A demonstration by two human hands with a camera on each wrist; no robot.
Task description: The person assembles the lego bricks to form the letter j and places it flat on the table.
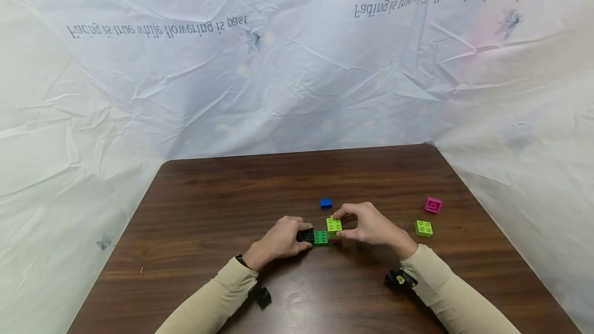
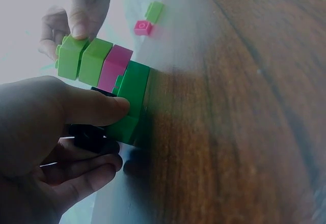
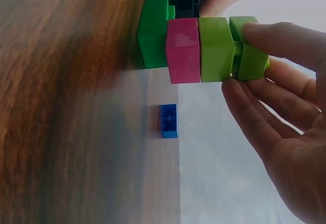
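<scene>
A long green brick (image 1: 320, 237) forms the base of a small build on the table. My left hand (image 1: 280, 236) grips its left end, thumb on the green side, around a black brick (image 1: 305, 235) mounted there. At the other end, a pink brick (image 3: 183, 51) sits on the green one, and a lime brick (image 3: 216, 51) is stacked on the pink. Above them, my right hand (image 1: 371, 224) pinches another lime brick (image 1: 333, 224) between thumb and fingers. In the right wrist view this top brick tilts slightly, studs showing in a narrow gap beneath it.
Behind the build lies a blue brick (image 1: 326, 203). A loose pink brick (image 1: 433, 204) and a loose lime brick (image 1: 424, 228) are on the right side of the brown table (image 1: 223, 189). Pale printed sheeting (image 1: 287, 76) hangs around the table's far and side edges.
</scene>
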